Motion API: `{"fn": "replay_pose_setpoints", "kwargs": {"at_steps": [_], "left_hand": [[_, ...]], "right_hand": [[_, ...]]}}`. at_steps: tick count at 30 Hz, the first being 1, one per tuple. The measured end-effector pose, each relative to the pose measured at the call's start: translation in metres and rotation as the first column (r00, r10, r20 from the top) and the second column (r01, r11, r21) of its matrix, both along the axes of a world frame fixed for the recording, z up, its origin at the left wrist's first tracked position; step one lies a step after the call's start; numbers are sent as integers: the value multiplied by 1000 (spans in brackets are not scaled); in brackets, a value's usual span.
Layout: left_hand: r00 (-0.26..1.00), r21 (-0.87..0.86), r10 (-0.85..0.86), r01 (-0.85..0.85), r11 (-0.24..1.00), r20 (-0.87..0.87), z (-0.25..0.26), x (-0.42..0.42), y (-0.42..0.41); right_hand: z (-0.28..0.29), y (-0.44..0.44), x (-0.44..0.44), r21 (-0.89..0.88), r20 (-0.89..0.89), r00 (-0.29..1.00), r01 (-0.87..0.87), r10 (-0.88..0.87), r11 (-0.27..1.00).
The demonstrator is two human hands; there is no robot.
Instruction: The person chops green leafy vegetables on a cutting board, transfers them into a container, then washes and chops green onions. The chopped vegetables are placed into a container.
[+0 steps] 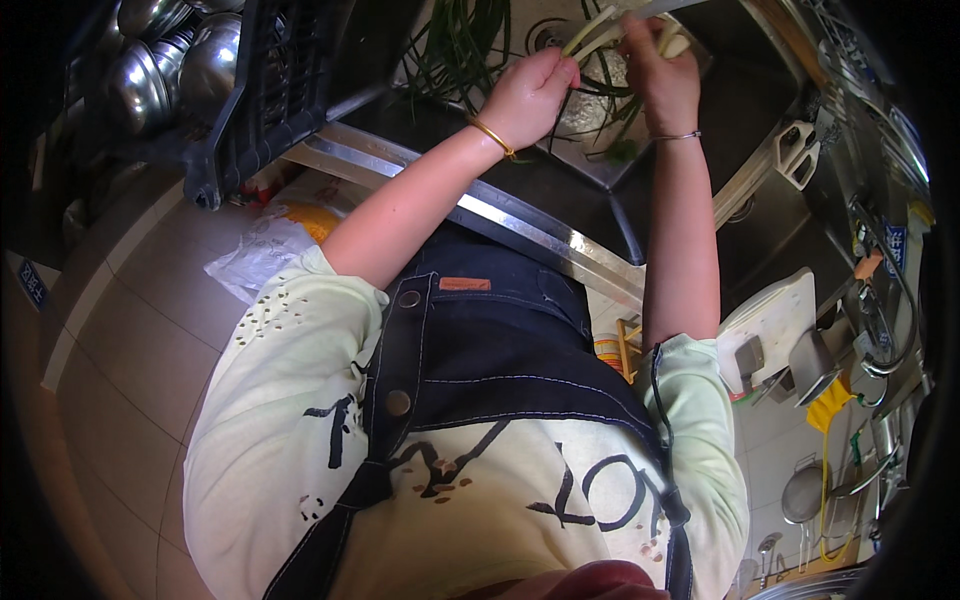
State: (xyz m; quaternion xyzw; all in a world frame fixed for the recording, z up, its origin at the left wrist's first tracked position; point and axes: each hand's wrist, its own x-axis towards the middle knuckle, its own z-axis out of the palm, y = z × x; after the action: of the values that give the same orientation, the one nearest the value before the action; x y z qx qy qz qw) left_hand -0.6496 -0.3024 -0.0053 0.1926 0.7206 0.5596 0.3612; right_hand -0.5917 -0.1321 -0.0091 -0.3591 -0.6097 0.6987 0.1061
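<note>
My left hand, with a gold bangle at its wrist, grips pale stalks of what look like scallions over a stainless steel sink. Close by on the right, my right hand is closed around the white ends of more stalks. The fingers of both hands partly hide where the stalks run. Long green leaves lie in the sink beyond my left hand, near the drain. Loose green scraps rest on the shiny sink floor below my hands.
Steel bowls and a dark plastic rack stand at left. A plastic bag sits below the sink rim. At right are a second basin, a white cutting board, cleavers and a hanging strainer.
</note>
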Motion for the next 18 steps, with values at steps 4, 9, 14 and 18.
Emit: {"fn": "replay_pose_setpoints", "kwargs": {"at_steps": [4,9,14,18], "left_hand": [[999,-7,-1,2,1000,45,-2,3,-4],[988,-25,-145,144,989,-52,2,-9,-7],[889,-131,-437,421,897,-136,20,-41,-9],[829,-183,-552,531,827,-89,29,-54,-7]], "right_hand": [[7,-6,-2,4,123,978,-168,166,986],[9,7,4,-75,82,961,-259,264,963],[16,29,16,-164,92,865,-475,493,864],[27,22,20,-211,76,894,-419,442,883]]}}
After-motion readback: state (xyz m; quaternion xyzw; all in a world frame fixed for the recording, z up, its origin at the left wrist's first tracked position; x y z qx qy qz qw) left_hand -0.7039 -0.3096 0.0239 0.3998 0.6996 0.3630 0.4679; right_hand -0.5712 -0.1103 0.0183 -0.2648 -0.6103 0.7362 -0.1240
